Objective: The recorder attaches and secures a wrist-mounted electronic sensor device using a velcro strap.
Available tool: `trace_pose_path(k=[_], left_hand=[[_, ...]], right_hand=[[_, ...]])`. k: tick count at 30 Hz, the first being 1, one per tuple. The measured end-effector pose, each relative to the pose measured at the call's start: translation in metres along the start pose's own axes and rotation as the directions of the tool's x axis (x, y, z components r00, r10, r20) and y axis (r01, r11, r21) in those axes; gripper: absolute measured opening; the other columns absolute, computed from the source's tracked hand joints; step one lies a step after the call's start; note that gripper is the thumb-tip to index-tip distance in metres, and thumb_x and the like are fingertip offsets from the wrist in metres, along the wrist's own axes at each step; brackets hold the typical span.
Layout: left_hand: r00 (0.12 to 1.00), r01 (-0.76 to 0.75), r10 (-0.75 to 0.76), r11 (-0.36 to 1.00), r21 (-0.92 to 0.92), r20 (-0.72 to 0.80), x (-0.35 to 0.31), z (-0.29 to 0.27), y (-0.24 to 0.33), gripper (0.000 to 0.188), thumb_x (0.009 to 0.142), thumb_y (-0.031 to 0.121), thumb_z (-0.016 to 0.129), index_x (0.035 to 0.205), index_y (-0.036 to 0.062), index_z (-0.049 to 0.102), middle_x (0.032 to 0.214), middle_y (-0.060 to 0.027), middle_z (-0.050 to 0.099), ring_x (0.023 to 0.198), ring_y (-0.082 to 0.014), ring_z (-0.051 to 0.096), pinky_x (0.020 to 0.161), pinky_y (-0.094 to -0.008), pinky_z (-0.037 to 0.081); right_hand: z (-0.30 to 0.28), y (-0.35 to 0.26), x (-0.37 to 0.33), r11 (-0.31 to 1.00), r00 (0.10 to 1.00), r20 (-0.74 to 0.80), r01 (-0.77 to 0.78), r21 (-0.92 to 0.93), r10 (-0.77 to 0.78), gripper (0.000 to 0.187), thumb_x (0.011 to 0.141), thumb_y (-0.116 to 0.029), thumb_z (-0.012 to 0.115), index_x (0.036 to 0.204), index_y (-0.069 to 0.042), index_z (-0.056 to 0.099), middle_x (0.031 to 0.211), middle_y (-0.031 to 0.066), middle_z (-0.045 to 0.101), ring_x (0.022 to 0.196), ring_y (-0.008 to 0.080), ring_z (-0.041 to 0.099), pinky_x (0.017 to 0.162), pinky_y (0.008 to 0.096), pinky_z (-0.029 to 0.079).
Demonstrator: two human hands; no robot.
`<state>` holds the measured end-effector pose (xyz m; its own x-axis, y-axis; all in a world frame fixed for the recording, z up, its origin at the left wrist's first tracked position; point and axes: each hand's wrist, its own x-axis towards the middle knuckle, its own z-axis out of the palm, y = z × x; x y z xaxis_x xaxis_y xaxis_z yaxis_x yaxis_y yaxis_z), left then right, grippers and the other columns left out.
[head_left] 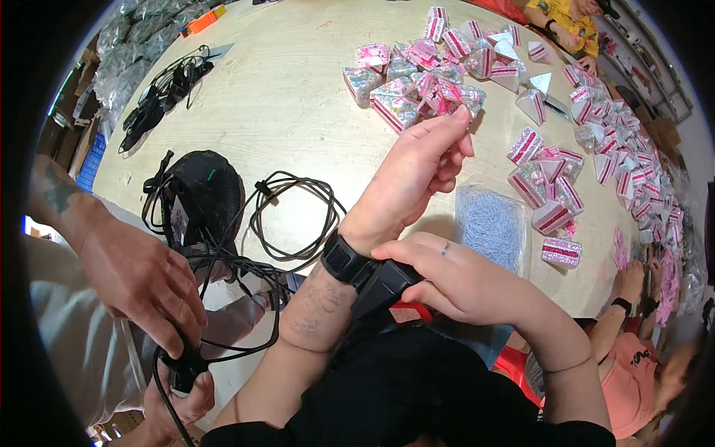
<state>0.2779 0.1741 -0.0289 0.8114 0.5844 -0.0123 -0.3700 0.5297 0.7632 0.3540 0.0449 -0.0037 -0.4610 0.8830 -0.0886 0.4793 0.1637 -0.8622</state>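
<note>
My left hand (415, 170) is held out over the table, palm side turned right, its fingers loosely curled in with nothing visible in them. Around that wrist sits a black strap (344, 259), with a black boxy device (386, 289) beside it. My right hand (477, 279), wearing a ring, grips this device between thumb and fingers against the left forearm. Beyond my left fingertips lie several shiny patterned triangular pouches (395, 104) with pink ties. A clear bag of light-blue crinkled strands (490, 223) lies behind my right hand.
At left, another person's hands (145, 279) hold a black device with cables. A black mesh bag (208, 195) and coiled cable (298, 216) lie nearby. More cables (167, 93) are at the far left. Cake-slice-shaped pieces (625, 149) pile at right, near other people's hands (631, 284).
</note>
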Motion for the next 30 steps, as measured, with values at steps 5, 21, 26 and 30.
trace_pose_path(k=[5, 21, 26, 30], left_hand=[[0.999, -0.032, 0.033, 0.999, 0.027, -0.025, -0.001, -0.006, 0.004, 0.038, 0.096, 0.04, 0.052, 0.072, 0.0104, 0.054, 0.061, 0.0064, 0.042, 0.052, -0.0045, 0.031, 0.047, -0.02, 0.024], [0.997, -0.048, 0.048, 0.999, 0.01, -0.058, -0.019, -0.002, 0.005, 0.037, 0.098, 0.037, 0.049, 0.074, 0.0095, 0.054, 0.064, 0.0051, 0.042, 0.052, -0.004, 0.031, 0.044, -0.0193, 0.022], [1.0, 0.022, -0.02, 0.989, -0.149, 0.012, -0.011, -0.005, -0.008, 0.038, 0.099, 0.036, 0.046, 0.073, 0.0093, 0.052, 0.066, 0.0054, 0.04, 0.054, -0.0045, 0.031, 0.043, -0.0177, 0.022], [0.993, 0.118, -0.11, 0.927, -0.355, 0.042, -0.011, -0.028, -0.025, 0.037, 0.096, 0.041, 0.051, 0.075, 0.0099, 0.054, 0.065, 0.0047, 0.042, 0.055, -0.004, 0.034, 0.042, -0.0163, 0.021]], right_hand=[[0.016, 0.012, -0.001, 0.978, 0.976, -0.117, 0.172, -0.116, -0.185, 0.045, 0.091, -0.021, 0.056, 0.131, -0.004, 0.043, 0.112, 0.0183, 0.053, 0.107, 0.0346, 0.052, 0.094, 0.0388, 0.041], [0.027, 0.021, -0.007, 0.734, 0.997, -0.054, -0.007, 0.679, 0.06, 0.032, 0.103, -0.026, 0.036, 0.112, -0.001, 0.054, 0.079, 0.0051, 0.057, 0.061, 0.0078, 0.053, 0.054, 0.0211, 0.043], [0.086, 0.031, -0.012, 0.305, 0.887, -0.272, 0.159, 0.939, 0.373, 0.033, 0.104, -0.03, 0.032, 0.106, -0.003, 0.051, 0.082, 0.0081, 0.057, 0.066, 0.0102, 0.054, 0.058, 0.0234, 0.044], [0.089, 0.028, -0.015, 0.613, 0.949, -0.218, 0.033, 0.79, 0.229, 0.026, 0.101, -0.026, 0.04, 0.1, -0.003, 0.052, 0.08, 0.0064, 0.055, 0.07, 0.0139, 0.054, 0.068, 0.0262, 0.044]])
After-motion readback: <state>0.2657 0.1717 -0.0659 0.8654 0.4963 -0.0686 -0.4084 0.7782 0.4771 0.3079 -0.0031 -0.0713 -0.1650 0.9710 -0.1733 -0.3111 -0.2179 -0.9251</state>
